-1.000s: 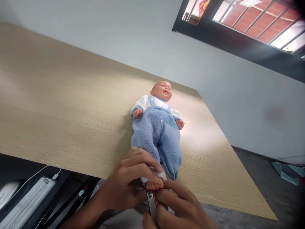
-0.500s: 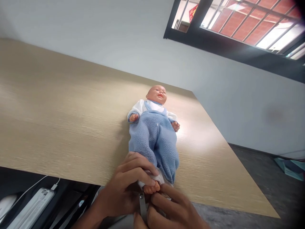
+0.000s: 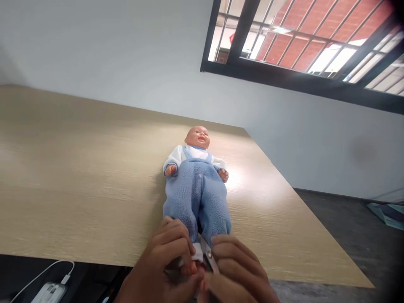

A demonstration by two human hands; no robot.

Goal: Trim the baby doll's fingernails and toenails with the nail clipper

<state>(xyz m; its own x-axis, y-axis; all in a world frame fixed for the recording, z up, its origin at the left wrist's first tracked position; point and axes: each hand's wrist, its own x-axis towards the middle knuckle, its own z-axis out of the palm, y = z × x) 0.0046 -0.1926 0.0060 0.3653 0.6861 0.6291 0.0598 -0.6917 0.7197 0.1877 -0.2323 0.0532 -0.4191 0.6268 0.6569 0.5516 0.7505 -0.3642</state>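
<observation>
A baby doll [image 3: 197,189] in blue fleece overalls and a white top lies on its back, its head away from me and its feet at the table's near edge. My left hand [image 3: 166,261] is closed around the doll's foot [image 3: 189,268], whose orange-pink toes show below a white cuff. In my right hand [image 3: 241,269] are metal nail clippers [image 3: 211,260], held beside the foot with the rivet showing. My right fingers and the clippers' lower end are blurred. The doll's other foot is hidden behind my right hand.
The wooden table [image 3: 94,189] stands against a grey wall [image 3: 126,54] with a barred window [image 3: 293,38]. Below its near edge at left is a white device [image 3: 49,292] with a cable [image 3: 66,277]. A teal object [image 3: 386,215] lies on the floor at right.
The nail clippers have moved from in front of the toes to the right side of the foot. My right hand has shifted up along it. The camera view has tilted upward.
</observation>
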